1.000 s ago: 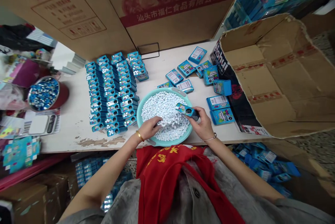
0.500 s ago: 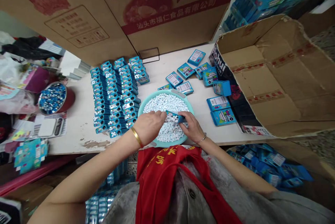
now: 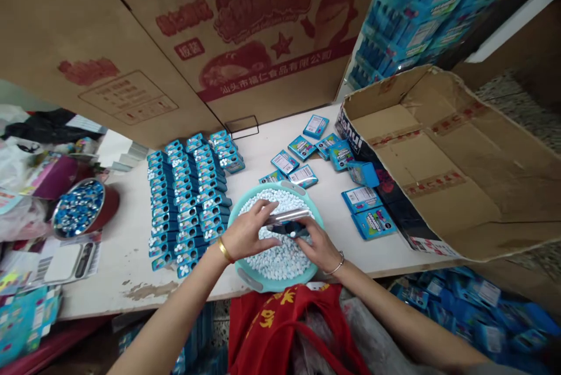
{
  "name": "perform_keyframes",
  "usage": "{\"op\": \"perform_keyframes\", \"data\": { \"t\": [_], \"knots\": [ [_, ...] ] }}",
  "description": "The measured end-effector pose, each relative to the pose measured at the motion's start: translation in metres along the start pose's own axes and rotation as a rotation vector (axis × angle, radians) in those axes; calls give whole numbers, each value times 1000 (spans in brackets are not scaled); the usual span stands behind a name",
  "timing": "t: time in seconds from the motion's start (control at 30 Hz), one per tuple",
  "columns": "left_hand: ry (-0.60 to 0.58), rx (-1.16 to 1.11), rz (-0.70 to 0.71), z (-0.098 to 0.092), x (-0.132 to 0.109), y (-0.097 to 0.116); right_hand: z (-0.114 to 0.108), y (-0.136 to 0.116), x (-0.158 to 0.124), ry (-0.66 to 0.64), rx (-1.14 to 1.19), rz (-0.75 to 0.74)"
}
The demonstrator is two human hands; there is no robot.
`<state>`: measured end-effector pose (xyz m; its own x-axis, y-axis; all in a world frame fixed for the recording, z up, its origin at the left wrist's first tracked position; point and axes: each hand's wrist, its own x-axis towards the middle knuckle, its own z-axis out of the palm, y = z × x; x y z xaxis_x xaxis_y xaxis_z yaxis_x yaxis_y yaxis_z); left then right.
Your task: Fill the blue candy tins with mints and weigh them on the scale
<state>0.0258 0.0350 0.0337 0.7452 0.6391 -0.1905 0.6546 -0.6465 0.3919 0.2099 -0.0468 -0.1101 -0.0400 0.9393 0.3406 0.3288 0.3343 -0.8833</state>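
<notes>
A: What to find at the left of the frame?
B: First, a red pot (image 3: 109, 205) with many small shiny pieces (image 3: 79, 205) inside, blue and silver. Just below, a white scale (image 3: 63, 262).
A: And further to the right?
B: Several close rows of small blue boxes (image 3: 187, 211), standing on the white table (image 3: 118, 235), with white sweets showing at many of the openings.
A: In the middle, please?
B: Can see a pale teal basin (image 3: 280, 287), full of white sweets (image 3: 280, 265). Over it, the left hand (image 3: 248, 235), with thumb and fingers spread apart at the left end of a small dark box (image 3: 289, 228). Cannot tell about touching there.
A: And the right hand (image 3: 319, 246)?
B: Clamped on the right end of the same box, above the sweets. Along the upper side, a shiny strip (image 3: 287, 216).
A: Then the right part?
B: Scattered blue packs (image 3: 340, 156) beside the basin, next a large open carton (image 3: 421, 156), and in the lower right, a heap of blue packets (image 3: 477, 299).
</notes>
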Motion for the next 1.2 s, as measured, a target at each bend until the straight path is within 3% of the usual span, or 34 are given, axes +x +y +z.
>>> {"op": "perform_keyframes", "data": {
  "t": [0.1,0.23,0.33,0.43,0.57,0.7,0.83,0.9,0.97,1.07,1.2],
  "knots": [
    [-5,-25,32,14,17,-29,2,4,31,-29,23,17],
    [145,50,-102,0,33,-66,-3,37,102,-11,-5,72],
    [235,140,-279,-15,40,-107,1,72,163,-43,-269,214],
    [186,226,-462,-17,48,-153,17,97,210,-221,-598,389],
    [54,303,-602,-4,57,-202,46,118,240,-417,-794,583],
    [40,302,-632,9,62,-226,59,138,243,-400,-755,569],
    [258,212,-600,16,58,-218,43,148,231,-219,-540,344],
    [347,121,-514,19,48,-202,25,140,220,-107,-386,207],
    [344,17,-388,23,32,-179,4,123,205,-16,-236,112],
    [169,-110,-276,34,-2,-137,-25,85,171,56,58,156],
    [-188,-77,-389,55,-53,-85,-47,38,114,122,602,471]
  ]
}}
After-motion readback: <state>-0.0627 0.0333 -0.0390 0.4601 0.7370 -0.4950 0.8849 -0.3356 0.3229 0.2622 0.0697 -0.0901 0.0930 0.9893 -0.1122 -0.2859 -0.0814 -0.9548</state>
